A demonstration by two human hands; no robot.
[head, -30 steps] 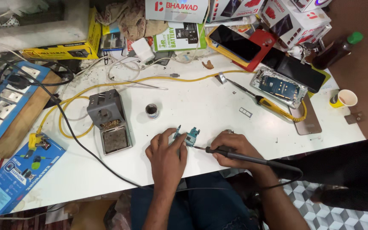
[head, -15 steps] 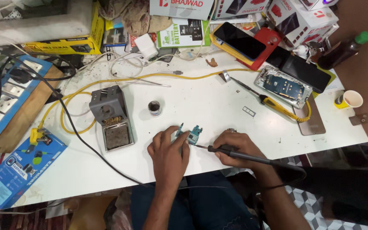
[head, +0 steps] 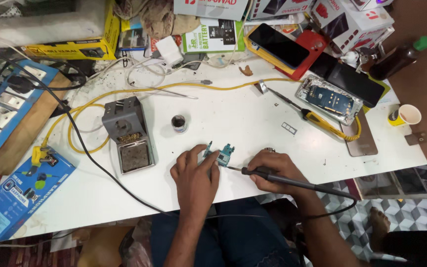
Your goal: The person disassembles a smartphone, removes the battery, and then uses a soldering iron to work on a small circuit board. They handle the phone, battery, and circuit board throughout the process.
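- left hand (head: pixel 193 174) is flat-ish on the white table (head: pixel 233 113), fingers (head: pixel 208 159) pinching the edge of a small teal circuit board (head: pixel 222 155) so it looks pinned down and can't skate around
- right hand (head: pixel 275 167) is closed around a black soldering iron (head: pixel 277 179) like a pen, heel of the hand resting on the table (probably for steadiness), tip pointing left and meeting the board's right edge
- so the board sits right between the two hands, near the front edge of the table, touching the left fingers and just off the right fingertips
- iron's cord (head: pixel 337 198) loops off the front edge to the right, out of the working area
- grey iron stand with a cleaning tray (head: pixel 127 133) is parked just left of the left hand, and a little round pot (head: pixel 179 122) sits just behind the board, both close enough to reach
- opened phone (head: pixel 328 99) and a yellow-handled screwdriver (head: pixel 322 121) are pushed back to the right, well apart from the hands
- yellow cable (head: pixel 139 91) snakes across the back, blue power strip (head: pixel 6 109) at far left
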